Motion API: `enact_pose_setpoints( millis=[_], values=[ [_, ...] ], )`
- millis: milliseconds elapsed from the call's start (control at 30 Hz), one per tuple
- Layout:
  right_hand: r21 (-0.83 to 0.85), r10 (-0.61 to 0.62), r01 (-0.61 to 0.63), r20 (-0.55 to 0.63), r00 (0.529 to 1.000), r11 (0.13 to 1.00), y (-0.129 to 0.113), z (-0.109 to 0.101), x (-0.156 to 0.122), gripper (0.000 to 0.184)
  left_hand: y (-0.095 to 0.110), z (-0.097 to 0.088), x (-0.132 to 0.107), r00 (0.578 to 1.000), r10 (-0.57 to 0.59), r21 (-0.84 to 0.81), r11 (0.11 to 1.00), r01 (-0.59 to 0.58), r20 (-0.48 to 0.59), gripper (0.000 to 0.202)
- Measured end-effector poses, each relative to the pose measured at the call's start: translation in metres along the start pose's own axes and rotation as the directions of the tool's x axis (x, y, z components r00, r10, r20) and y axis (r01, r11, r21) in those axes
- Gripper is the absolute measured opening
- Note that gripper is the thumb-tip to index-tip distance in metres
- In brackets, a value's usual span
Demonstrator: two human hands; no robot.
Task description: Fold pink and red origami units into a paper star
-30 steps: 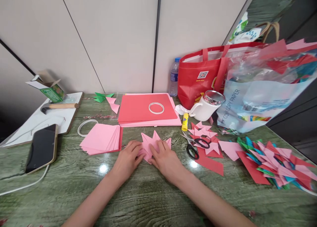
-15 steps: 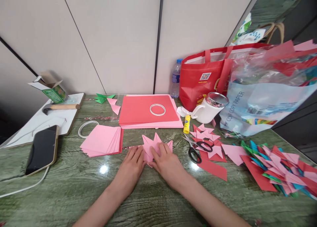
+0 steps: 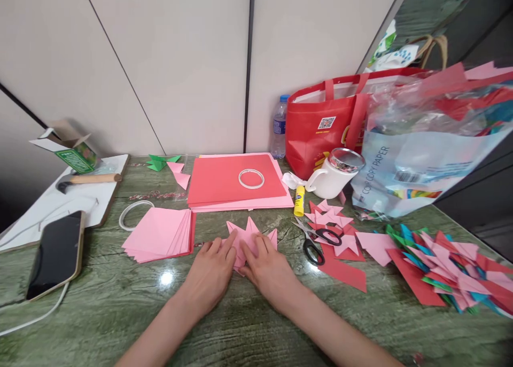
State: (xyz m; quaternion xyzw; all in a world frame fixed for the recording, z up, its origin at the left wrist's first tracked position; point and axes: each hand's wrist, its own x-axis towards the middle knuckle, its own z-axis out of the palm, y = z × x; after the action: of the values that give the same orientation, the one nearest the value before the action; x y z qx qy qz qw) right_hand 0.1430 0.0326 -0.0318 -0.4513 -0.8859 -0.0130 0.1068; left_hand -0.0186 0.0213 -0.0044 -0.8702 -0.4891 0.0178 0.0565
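Observation:
A folded pink paper (image 3: 249, 231) with several pointed tips lies flat on the table between my hands. My left hand (image 3: 212, 268) presses its left side, the index finger stretched over it and the other fingers curled at its edge. From the right, my right hand (image 3: 268, 265) holds the same paper down, fingers on top and thumb at the near edge. Both hands cover much of the paper's lower part. To the left sits a fanned stack of pink paper squares (image 3: 156, 231). Scissors (image 3: 315, 244) with black handles rest to the right, beside cut pink paper stars (image 3: 348, 244).
Red and pink sheets (image 3: 216, 180) with a tape ring (image 3: 251, 179) lie behind. A glue stick (image 3: 299, 201), white mug (image 3: 334, 174), red bag (image 3: 308, 126) and copy-paper bag (image 3: 401, 169) stand right. Coloured paper pieces (image 3: 449, 271) lie far right, a phone (image 3: 56, 255) left.
My left index finger has moved up and over the pink paper. My right hand stays on its side. The camera view has shifted slightly.

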Motion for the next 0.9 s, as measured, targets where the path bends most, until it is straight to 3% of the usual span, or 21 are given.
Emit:
enact_pose_setpoints(
  millis=[133, 400, 567, 900],
  values=[
    [-0.032, 0.01, -0.011, -0.032, 0.999, 0.999, -0.001, 0.002, -0.001, 0.052, -0.001, -0.005, 0.006, 0.999, 0.024, 0.038, 0.999, -0.025, 0.028, 0.026],
    [-0.068, -0.029, 0.023, -0.099, 0.995, 0.997, -0.001, 0.003, 0.001, 0.054, 0.008, 0.002, 0.004, 0.998, -0.068, 0.056, 0.996, 0.069, -0.013, 0.022],
    [-0.082, -0.001, -0.006, -0.082, 0.997, 0.997, -0.003, 0.006, 0.001, 0.058, 0.01, 0.002, 0.006, 0.996, -0.094, 0.061, 0.994, 0.093, 0.002, 0.022],
    [-0.129, -0.076, 0.055, -0.166, 0.983, 0.99, -0.002, 0.005, 0.003, 0.058, 0.016, 0.005, 0.004, 0.989, -0.13, 0.086, 0.987, 0.136, -0.069, 0.017]
  ],
)
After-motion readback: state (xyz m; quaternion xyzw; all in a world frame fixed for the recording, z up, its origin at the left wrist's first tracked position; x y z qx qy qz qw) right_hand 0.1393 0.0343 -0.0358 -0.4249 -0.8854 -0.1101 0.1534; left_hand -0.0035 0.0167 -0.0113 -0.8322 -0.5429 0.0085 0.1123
